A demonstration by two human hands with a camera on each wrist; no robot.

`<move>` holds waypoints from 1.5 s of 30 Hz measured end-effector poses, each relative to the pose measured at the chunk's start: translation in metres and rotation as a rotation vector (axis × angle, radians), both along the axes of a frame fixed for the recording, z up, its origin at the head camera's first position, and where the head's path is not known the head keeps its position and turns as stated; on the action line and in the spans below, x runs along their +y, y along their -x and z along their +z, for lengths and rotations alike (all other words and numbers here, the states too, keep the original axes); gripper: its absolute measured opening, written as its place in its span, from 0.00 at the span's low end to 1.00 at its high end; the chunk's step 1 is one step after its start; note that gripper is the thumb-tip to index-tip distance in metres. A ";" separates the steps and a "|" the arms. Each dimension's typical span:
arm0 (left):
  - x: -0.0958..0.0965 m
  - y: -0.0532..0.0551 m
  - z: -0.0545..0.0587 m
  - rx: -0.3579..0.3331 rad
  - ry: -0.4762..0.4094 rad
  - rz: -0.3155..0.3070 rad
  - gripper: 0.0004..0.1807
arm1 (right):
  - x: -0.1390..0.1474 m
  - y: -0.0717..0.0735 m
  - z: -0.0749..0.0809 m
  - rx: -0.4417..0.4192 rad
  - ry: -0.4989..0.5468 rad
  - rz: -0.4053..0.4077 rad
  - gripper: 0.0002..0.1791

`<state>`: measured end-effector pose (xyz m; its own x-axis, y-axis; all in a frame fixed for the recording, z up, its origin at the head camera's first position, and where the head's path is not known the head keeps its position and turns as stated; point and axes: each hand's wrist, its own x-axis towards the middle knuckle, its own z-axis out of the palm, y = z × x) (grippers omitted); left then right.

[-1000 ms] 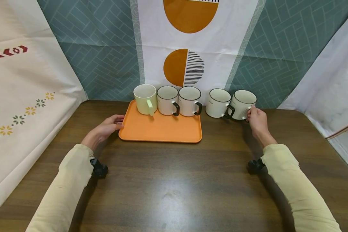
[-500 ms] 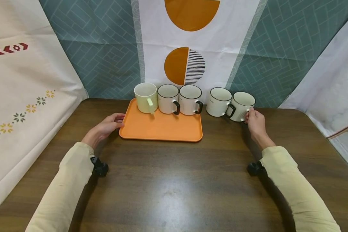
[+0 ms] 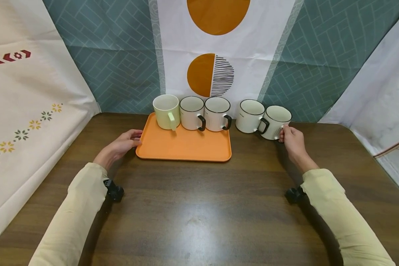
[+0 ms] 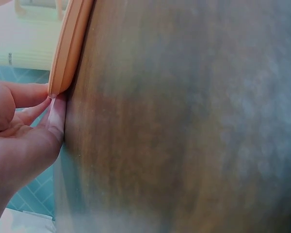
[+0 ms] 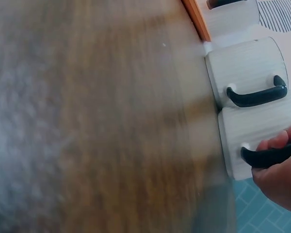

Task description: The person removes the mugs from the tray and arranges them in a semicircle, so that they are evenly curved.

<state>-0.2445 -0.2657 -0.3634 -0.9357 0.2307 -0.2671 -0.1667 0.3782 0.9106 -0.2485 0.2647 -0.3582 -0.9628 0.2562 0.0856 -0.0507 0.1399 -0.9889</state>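
My left hand (image 3: 120, 147) is at the left edge of an orange tray (image 3: 183, 147); in the left wrist view its thumb and a finger pinch the tray's rim (image 4: 68, 58). My right hand (image 3: 293, 142) grips the black handle (image 5: 269, 156) of the rightmost white mug (image 3: 276, 122), which has a dark rim and stands upright on the table. Close on its left is a second white mug (image 3: 249, 117), its black handle (image 5: 257, 97) overlapping the held mug. Along the tray's back stand a pale green mug (image 3: 164, 117) and two white mugs (image 3: 190, 117) with black handles.
The brown wooden table (image 3: 186, 207) extends toward me in front of the tray. A teal brick-patterned cloth (image 3: 119, 74) and a white printed panel (image 3: 246, 48) hang right behind the mugs. White cloth (image 3: 30, 155) lines the left side.
My right hand has shifted the rightmost mug slightly left and toward me, closer to its neighbour. The left hand and the tray have stayed in place.
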 end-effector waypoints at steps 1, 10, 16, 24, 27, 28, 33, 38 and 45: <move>0.000 0.000 0.000 -0.001 0.000 0.002 0.32 | 0.000 0.000 0.001 -0.005 0.018 0.010 0.20; 0.000 -0.001 -0.001 0.006 -0.004 0.002 0.32 | 0.005 -0.002 0.004 -0.022 0.063 0.100 0.20; 0.001 0.000 -0.001 0.018 -0.007 0.004 0.31 | 0.008 -0.003 0.005 -0.001 0.046 0.155 0.19; 0.001 0.000 -0.001 0.015 -0.006 -0.010 0.32 | 0.009 -0.003 0.004 -0.019 -0.115 0.130 0.22; 0.001 0.001 -0.001 0.009 -0.008 -0.009 0.33 | 0.010 -0.002 0.005 -0.024 -0.166 0.127 0.22; 0.001 0.001 -0.001 0.007 -0.009 -0.008 0.33 | 0.010 -0.002 0.005 -0.024 -0.176 0.127 0.22; 0.001 0.000 0.000 0.008 -0.008 -0.009 0.33 | 0.011 -0.004 0.011 -0.064 -0.369 0.102 0.27; 0.001 0.001 -0.002 0.007 -0.009 -0.010 0.33 | 0.018 -0.010 0.023 -0.153 -0.614 0.089 0.34; 0.000 0.003 -0.004 0.000 -0.017 -0.003 0.33 | 0.030 -0.014 0.036 -0.118 -0.596 0.021 0.35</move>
